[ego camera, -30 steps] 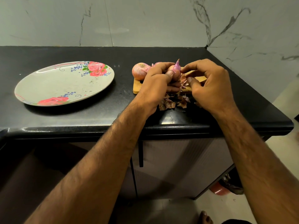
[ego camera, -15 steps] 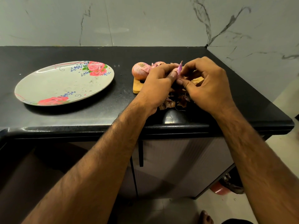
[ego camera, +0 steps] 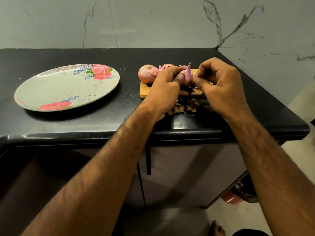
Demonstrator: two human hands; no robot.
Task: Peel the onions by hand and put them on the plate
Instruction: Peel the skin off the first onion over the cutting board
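Onion gripped in my left hand and pinched by my right hand could pop out from between my fingers if I tug hard.

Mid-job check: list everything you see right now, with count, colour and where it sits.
plate: one, pale grey with pink roses, left on the counter, no onion on it
cutting board: one, light wood, right of the plate, mostly under the hands
loose onions: at least two, pink-skinned, at the board's far left; more may be hidden
held onion: one, pale purple, tip up, between the hands
peel scraps: small heap, brown, on the counter before the board
counter: one, black
left hand: grips the held onion
right hand: pinches its side
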